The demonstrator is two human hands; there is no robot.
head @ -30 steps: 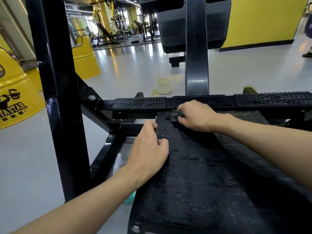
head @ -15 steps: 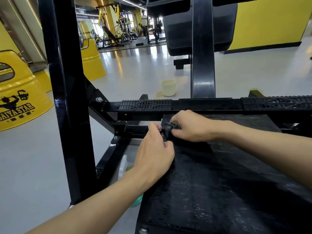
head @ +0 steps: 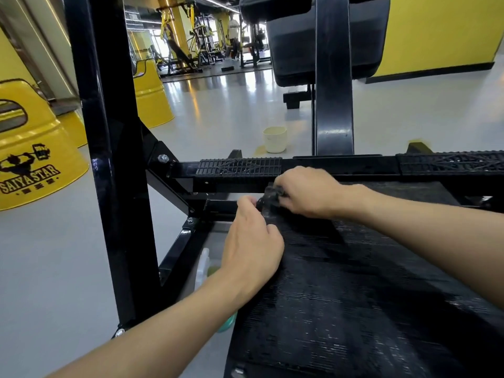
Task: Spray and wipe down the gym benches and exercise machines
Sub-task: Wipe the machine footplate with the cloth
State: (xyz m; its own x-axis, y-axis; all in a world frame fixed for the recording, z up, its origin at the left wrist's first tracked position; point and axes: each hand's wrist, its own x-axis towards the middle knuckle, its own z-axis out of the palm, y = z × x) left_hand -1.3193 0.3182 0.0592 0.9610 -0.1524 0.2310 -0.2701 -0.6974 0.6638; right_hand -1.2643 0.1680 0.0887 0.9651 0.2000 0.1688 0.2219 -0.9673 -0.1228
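A black ribbed foot platform point(head: 354, 296) of an exercise machine fills the lower right. My right hand point(head: 308, 192) grips a small bunched dark cloth point(head: 271, 196) at the platform's far left corner, just under the black crossbar point(head: 341, 166). My left hand point(head: 253, 241) holds the platform's left edge, thumb on top and fingers curled over the side, with the index fingertip touching the end of the cloth. A white spray bottle point(head: 203, 266) with a green base stands on the floor below my left wrist, partly hidden by the arm.
A thick black upright post point(head: 109, 159) rises at the left, with diagonal braces joining the crossbar. A cream cup point(head: 275, 139) sits on the grey floor beyond. Yellow drum-shaped seats point(head: 35, 148) stand far left. A black padded seat point(head: 294, 45) hangs overhead behind a central post.
My right hand has carried the cloth left to the platform's corner. My left hand has slid forward along the edge until it meets the cloth.
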